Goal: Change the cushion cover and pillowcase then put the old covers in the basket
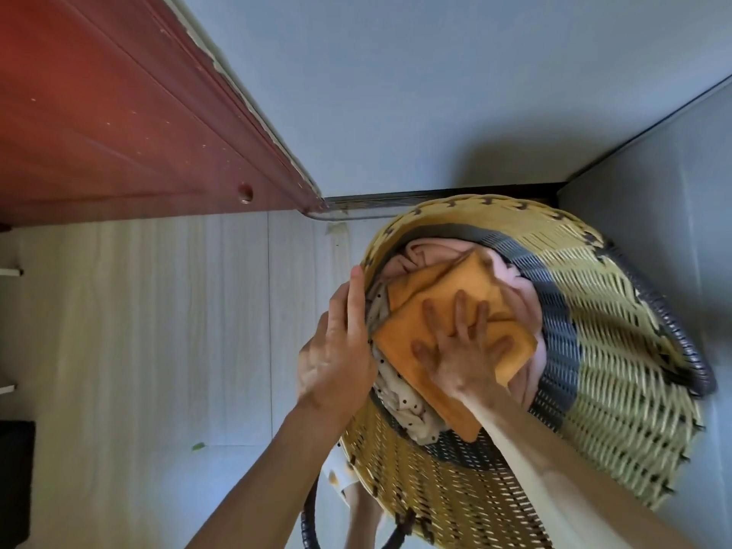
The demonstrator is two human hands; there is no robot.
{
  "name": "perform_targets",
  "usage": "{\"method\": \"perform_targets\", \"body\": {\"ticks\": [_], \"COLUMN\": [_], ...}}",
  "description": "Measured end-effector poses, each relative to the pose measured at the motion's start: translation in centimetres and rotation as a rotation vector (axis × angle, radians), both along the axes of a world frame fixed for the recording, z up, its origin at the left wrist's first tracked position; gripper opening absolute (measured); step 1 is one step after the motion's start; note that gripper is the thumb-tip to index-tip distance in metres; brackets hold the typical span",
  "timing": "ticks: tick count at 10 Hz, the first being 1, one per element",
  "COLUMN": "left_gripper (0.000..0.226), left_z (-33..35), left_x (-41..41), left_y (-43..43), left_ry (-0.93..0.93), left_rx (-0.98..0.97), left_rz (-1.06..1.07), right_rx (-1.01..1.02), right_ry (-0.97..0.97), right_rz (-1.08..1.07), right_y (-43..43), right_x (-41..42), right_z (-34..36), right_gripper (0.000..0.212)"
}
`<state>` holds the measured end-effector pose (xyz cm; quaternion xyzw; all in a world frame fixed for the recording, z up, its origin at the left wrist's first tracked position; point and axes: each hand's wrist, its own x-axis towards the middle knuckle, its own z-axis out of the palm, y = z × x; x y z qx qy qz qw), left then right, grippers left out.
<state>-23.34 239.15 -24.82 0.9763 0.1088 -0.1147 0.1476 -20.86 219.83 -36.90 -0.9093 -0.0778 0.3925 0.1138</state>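
Observation:
A tall woven basket [594, 311], yellow with a grey band, stands in the room's corner. Inside it lie a folded orange cover [412, 350], a pink cloth [427, 251] behind it and a white dotted cloth [400, 402] at the near left. My right hand [459, 346] presses flat on the orange cover with its fingers spread. At the basket's left rim is my left hand [340, 342], fingers straight against the wickerwork.
A red-brown door [119, 112] stands at the left, next to a pale wall [396, 93]. A second wall [673, 200] closes the corner on the right. Pale wood floor [158, 330] spreads to the left of the basket. A small green scrap [197, 446] lies on it.

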Motion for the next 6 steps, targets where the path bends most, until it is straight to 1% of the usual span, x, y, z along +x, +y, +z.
{"method": "perform_targets", "body": {"ticks": [1,2,3,4,5,6], "left_gripper": [0.101,0.100,0.100,0.099,0.096,0.094], "left_z": [-0.6,-0.4,-0.1,0.4,0.8,1.9], "left_x": [0.1,0.1,0.1,0.1,0.0,0.3], "left_y": [0.2,0.1,0.2,0.1,-0.4,-0.9], "left_ry": [-0.031,-0.017,-0.006,0.057,0.078,0.140], "left_rx": [0.034,0.058,0.101,0.115,0.091,0.096], "left_rz": [-0.012,-0.024,-0.021,-0.005,0.019,0.089], "right_rx": [-0.090,-0.194,-0.123,0.269,0.621,1.017], "right_ry": [0.081,0.234,0.342,0.348,0.129,-0.003], "right_rz": [0.047,0.075,0.077,-0.240,-0.490,-0.631], "right_y": [0.2,0.9,1.5,1.1,-0.2,-2.1], "right_x": [0.7,2.5,5.4,7.0,7.6,7.7], "right_z": [-1.5,-0.7,3.4,11.8,24.6,37.0], "right_gripper": [0.071,0.077,0.066,0.041,0.033,0.035]}}
